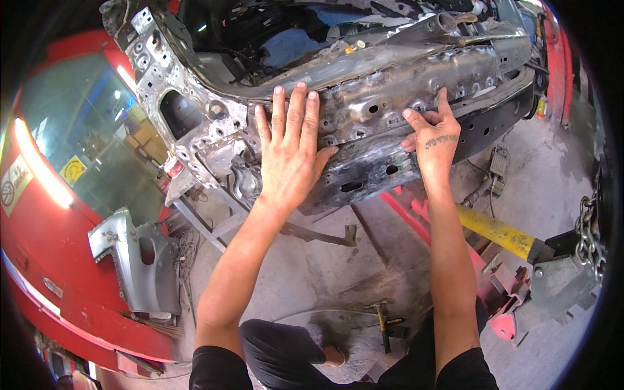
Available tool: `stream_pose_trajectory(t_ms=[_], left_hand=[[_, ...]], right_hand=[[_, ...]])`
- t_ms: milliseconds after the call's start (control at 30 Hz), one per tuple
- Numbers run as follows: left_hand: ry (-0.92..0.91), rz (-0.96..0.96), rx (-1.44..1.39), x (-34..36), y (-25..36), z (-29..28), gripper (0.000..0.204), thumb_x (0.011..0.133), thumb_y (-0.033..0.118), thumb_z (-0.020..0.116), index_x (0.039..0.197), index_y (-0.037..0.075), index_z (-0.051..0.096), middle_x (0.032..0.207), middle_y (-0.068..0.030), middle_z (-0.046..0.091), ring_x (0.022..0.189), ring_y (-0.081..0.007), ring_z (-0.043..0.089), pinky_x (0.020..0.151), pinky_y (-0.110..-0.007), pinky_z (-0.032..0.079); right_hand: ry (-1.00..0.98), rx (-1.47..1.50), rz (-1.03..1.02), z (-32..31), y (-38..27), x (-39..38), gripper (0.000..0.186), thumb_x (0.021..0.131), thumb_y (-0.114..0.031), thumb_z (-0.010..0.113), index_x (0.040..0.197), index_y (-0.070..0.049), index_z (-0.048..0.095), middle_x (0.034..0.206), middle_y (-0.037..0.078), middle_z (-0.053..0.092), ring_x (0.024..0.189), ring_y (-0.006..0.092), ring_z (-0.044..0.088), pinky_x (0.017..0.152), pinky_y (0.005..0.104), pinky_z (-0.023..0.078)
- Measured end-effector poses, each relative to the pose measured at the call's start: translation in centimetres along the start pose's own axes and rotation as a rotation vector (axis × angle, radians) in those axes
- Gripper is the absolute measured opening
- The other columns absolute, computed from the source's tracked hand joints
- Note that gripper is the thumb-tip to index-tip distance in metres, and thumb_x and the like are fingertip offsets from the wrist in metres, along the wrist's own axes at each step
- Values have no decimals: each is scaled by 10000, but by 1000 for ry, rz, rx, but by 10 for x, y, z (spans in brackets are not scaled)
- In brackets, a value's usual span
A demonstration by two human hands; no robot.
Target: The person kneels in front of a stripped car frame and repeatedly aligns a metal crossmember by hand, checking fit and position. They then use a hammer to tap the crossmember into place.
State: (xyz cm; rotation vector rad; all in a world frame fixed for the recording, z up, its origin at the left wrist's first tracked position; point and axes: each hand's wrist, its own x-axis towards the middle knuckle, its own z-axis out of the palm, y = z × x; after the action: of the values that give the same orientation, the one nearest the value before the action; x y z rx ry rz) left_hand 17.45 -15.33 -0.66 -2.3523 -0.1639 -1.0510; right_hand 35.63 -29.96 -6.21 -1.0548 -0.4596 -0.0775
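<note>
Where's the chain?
The chain hangs at the far right of the head view, to the right of the yellow bar and its black end.

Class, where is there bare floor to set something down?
Bare floor lies between the grey metal bar and the hammer; another patch, between the black beam and chain. Crowded: around the yellow bar and pink frame.

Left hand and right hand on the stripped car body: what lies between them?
In the head view, a stretch of scuffed metal panel with a dark hole lies between the left hand and right hand.
</note>
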Motion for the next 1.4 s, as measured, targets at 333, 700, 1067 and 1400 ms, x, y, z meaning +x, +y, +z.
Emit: stream_pose_trajectory(t_ms=[333,700,1067,1400], left_hand=[[24,-50,63,9,10,0,1160,645,270,945,1604,51,329,1558,-192,405,1499,-417,331,1241,-655,193],[84,48,-20,17,1,-3,1160,580,248,966,1568,36,395,1446,-232,480,1379,-411,467,1224,-612,295],[54,3,-34,12,9,-2,1132,628,214,941,1560,-31,348,1475,-281,434,1444,-473,389,1235,-625,249],[104,28,-103,12,5,-1,1089,623,252,928,1527,-52,402,1452,-255,461,1420,-452,414,1223,-625,271]], right_hand=[[-2,6,-6,0,2,1,836,883,-4,731,1593,64,293,759,94,662,489,159,637,410,285,478],[10,50,-6,-1,6,1,816,907,-20,734,1593,61,300,768,68,631,488,140,626,414,277,475],[42,92,-69,2,17,2,836,883,-9,765,1584,75,318,727,64,633,447,128,576,378,274,410],[61,63,-77,9,8,-1,817,887,-15,774,1568,98,337,721,65,642,436,110,543,396,255,406]])
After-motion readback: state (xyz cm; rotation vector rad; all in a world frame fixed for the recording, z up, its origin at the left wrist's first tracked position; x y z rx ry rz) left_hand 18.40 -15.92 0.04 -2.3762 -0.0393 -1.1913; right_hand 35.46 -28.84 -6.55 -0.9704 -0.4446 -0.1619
